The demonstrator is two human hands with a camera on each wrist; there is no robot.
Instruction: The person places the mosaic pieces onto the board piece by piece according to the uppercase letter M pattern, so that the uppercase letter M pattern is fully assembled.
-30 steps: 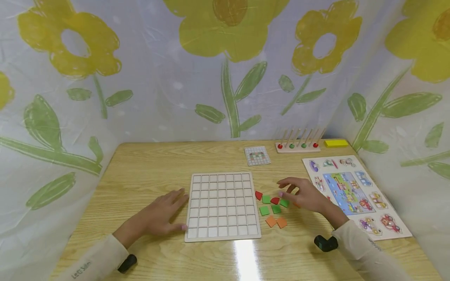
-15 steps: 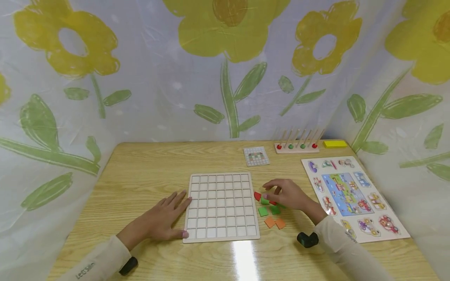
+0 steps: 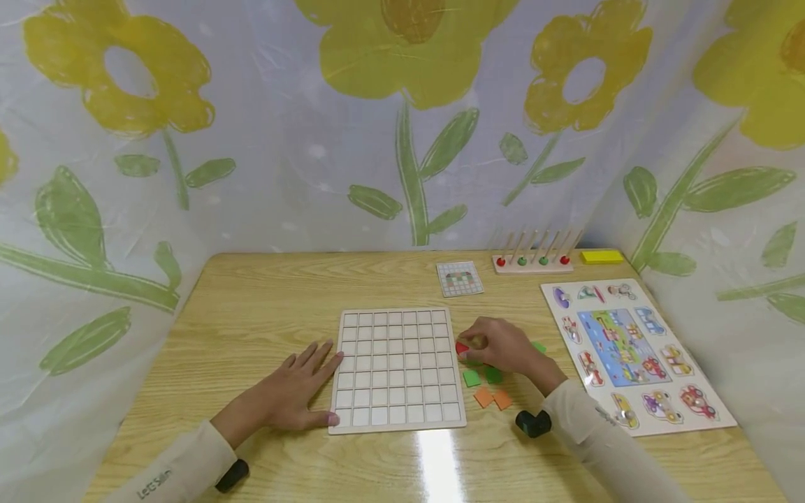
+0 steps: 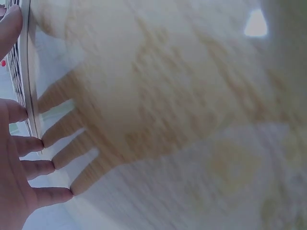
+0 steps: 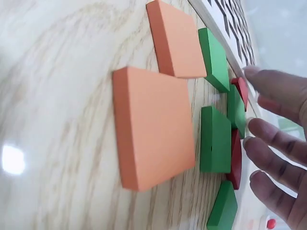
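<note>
My left hand (image 3: 288, 392) rests with spread fingers against the left edge of a square wooden grid board (image 3: 396, 363). The left wrist view shows its fingertips at the board's side. Beyond the board's right edge, my right hand (image 3: 505, 345) pinches a red wooden tile (image 3: 462, 347) with a curved side between thumb and forefinger. Below that hand lie green square tiles (image 3: 472, 378) and two orange tiles (image 3: 483, 397), one of them large in the right wrist view. Another red tile (image 5: 235, 160) shows there among the green ones; in the head view my hand hides it.
A small pattern card (image 3: 460, 279) lies behind the board. At the back right are a peg stand (image 3: 533, 264) with red and green beads and a yellow block (image 3: 601, 257). A picture knob puzzle (image 3: 682, 391) lies to the right of my right hand.
My right hand has moved left over the tiles, and its thumb and forefinger have closed on the red tile nearest the board. My left hand has shifted slightly right onto the board's edge.
</note>
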